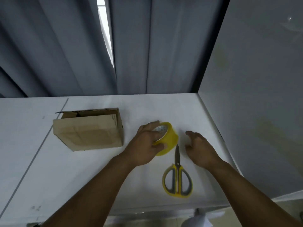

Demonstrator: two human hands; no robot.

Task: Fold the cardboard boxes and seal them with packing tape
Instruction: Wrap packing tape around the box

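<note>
A small brown cardboard box [89, 131] stands on the white table [82, 169], left of centre, its far side open with flaps showing. My left hand [147, 143] grips a yellow roll of packing tape [169, 138] tilted on its edge, fingers over the core and thumb under the rim. My right hand [199, 147] hovers just right of the roll, fingers loosely curved and holding nothing. Yellow-and-grey scissors [177, 177] lie shut on the table between my forearms, tips pointing toward the tape.
Grey curtains [73, 46] hang behind the table's far edge. A grey wall panel [254, 95] rises along the table's right edge. A seam line crosses the tabletop on the left. The floor shows below the near edge.
</note>
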